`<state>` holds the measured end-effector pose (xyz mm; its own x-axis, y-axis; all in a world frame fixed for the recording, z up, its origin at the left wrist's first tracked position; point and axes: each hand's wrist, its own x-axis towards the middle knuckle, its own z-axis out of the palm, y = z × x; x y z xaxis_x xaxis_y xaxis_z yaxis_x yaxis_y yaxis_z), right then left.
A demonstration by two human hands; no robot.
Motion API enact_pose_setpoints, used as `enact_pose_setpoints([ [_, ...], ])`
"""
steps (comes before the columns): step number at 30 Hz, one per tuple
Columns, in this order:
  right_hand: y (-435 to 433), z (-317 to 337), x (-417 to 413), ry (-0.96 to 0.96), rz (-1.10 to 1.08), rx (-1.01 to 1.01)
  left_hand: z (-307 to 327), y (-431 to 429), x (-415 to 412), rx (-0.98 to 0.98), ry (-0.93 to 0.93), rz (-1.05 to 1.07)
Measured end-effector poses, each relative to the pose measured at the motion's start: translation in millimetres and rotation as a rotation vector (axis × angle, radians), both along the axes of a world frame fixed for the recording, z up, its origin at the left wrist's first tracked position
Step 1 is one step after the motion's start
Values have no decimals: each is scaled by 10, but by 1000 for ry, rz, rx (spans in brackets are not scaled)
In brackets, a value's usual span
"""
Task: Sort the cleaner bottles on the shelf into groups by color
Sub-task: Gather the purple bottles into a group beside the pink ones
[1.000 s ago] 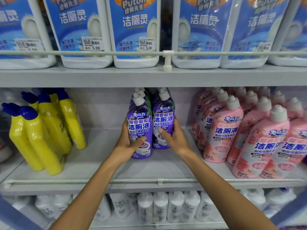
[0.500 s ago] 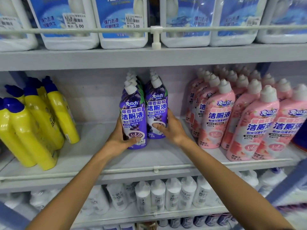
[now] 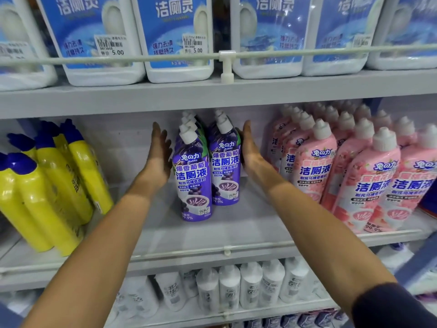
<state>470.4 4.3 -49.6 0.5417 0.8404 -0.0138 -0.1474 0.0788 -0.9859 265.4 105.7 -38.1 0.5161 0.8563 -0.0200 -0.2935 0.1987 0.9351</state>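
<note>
Lower shelf: white bottles stand in rows beneath; they look to be outside this step.
Front rail: a thin rail runs along the lip of the shelf. Both forearms reach in over it, so any bottle drawn out would have to be lifted over it.
Open room: bare shelf lies ahead of the middle group, with a wide lane on its left and a narrower one on its right, enough to slide a row sideways.
Left hand: fingers straight and released, palm facing the group's left flank; just beside it, contact unclear.
Right hand: fingers straight, holding nothing, laid flat against the right flank.
Purple bottles: upright mid-shelf in two front-to-back rows, bracketed by both palms — probably being squared into one tight block.
Yellow bottles: far left, leaning, well apart from the purple.
Pink bottles: packed at the right, near the right hand.
Progress: each colour stands in its own cluster — sorting seems nearly done.
Upper shelf: blue-labelled jugs sit above; its underside leaves little headroom over the caps.
</note>
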Motion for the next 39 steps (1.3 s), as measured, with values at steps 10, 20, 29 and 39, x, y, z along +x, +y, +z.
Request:
enact_pose_setpoints([
  [10,-102,-109,-101,34,33,43,-62,-363,33,72,-10,-62],
  [20,-478,-597,-527,-291,-137,159,-569,-721,-170,449,182,-50],
  [29,-507,-650,-525,-369,-129,143,-595,-587,-198,451,216,-75],
  [39,-536,-597,-538,-385,-131,42,-631,-674,-243,415,225,-68],
])
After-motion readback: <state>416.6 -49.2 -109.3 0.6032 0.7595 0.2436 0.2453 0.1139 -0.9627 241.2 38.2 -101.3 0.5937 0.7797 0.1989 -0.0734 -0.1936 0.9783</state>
